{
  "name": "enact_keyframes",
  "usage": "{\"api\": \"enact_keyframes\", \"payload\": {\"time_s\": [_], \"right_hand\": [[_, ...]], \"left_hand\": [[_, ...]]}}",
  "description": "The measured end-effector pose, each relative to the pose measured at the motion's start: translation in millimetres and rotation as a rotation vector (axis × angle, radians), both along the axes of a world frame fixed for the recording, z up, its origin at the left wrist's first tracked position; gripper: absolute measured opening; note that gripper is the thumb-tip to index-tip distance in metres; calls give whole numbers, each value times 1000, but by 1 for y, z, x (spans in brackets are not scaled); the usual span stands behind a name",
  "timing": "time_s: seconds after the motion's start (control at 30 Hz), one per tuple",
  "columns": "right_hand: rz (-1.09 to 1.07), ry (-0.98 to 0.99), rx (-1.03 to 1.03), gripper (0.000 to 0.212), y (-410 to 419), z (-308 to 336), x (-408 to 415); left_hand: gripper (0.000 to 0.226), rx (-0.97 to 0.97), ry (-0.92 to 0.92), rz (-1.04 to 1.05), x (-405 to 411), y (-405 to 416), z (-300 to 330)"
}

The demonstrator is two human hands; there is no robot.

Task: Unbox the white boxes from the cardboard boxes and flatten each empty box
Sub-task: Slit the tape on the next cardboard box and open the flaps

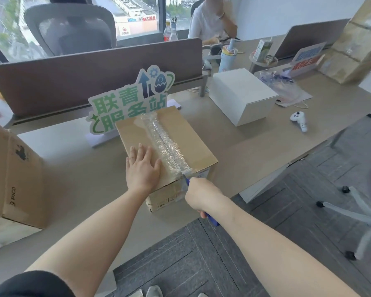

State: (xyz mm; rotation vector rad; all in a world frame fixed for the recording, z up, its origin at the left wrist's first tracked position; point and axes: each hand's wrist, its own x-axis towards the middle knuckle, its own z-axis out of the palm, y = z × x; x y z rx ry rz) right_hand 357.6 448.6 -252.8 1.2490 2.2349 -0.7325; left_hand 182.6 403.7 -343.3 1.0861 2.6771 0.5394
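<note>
A taped cardboard box (189, 142) lies closed on the desk in front of me. Clear wrinkled tape (163, 142) runs along its top seam. My left hand (142, 168) rests flat on the box's left top flap, fingers spread. My right hand (201, 195) is shut on a blue-handled cutter (211, 218), and the blade end meets the tape at the box's near edge. A white box (242, 95) stands on the desk behind and to the right, apart from the cardboard box.
A larger cardboard box (13, 179) stands at the left desk edge. A green sign (129, 101) stands just behind the taped box. A white controller (299, 121), plastic bag (281, 86), tall cardboard box (358, 39) and a seated person (212, 18) are right. Chair legs (351, 211) stand on the carpet.
</note>
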Motion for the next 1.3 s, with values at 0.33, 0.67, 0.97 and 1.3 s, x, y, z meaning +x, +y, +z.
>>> {"api": "enact_keyframes", "payload": {"time_s": [0.33, 0.67, 0.97, 1.3], "right_hand": [[-800, 709, -382, 12, -7, -35, 38], [-1186, 1009, -560, 12, -27, -64, 4], [-1222, 1082, -607, 12, -44, -65, -5], [-1176, 1096, -623, 13, -54, -67, -9]], "left_hand": [[56, -20, 66, -154, -12, -6, 8], [49, 38, 78, -263, -20, -5, 0], [50, 52, 89, -270, -24, -2, -7], [48, 44, 95, -272, -21, -3, -5]]}}
